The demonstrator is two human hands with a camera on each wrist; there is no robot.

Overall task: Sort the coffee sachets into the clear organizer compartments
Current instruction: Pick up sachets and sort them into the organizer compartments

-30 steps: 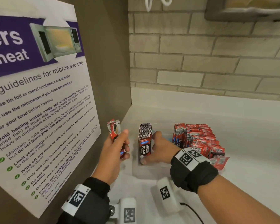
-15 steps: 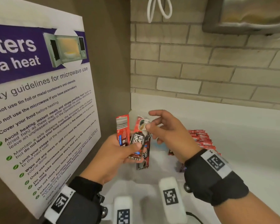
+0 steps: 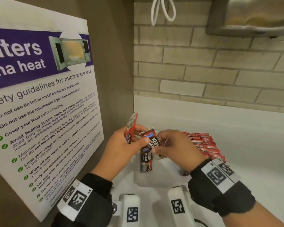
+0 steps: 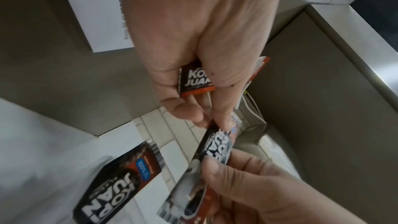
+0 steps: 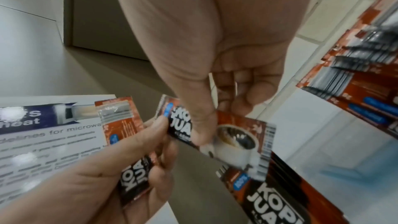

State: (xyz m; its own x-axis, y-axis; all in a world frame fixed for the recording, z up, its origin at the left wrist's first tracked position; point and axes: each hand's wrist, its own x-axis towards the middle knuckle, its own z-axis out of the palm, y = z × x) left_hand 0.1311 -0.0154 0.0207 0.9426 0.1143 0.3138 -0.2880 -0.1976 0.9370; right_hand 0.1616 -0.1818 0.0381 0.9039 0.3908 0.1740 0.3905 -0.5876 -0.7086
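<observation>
My left hand (image 3: 138, 140) grips a small bunch of red and black coffee sachets (image 3: 131, 128) above the clear organizer (image 3: 156, 179). Between the hands is one more black and red sachet (image 3: 152, 143): my right hand (image 3: 156, 145) pinches it while the left thumb touches its end. In the right wrist view my right thumb (image 5: 200, 134) presses on that sachet (image 5: 237, 140), and the left hand (image 5: 150, 142) holds the others (image 5: 120, 122). The left wrist view shows a sachet (image 4: 194, 81) in the left fingers. One sachet (image 3: 145, 163) stands in the organizer's left compartment below.
A dense row of red sachets (image 3: 203, 145) fills the organizer's right side. A microwave safety poster (image 3: 39, 112) covers the brown wall panel close on the left. Behind is a brick wall (image 3: 203, 71) over the white counter (image 3: 244, 145). A white cord (image 3: 162, 10) hangs above.
My right hand left the row in the organizer, rose to the left hand and now pinches one sachet from its bunch. The left hand moved right to meet it.
</observation>
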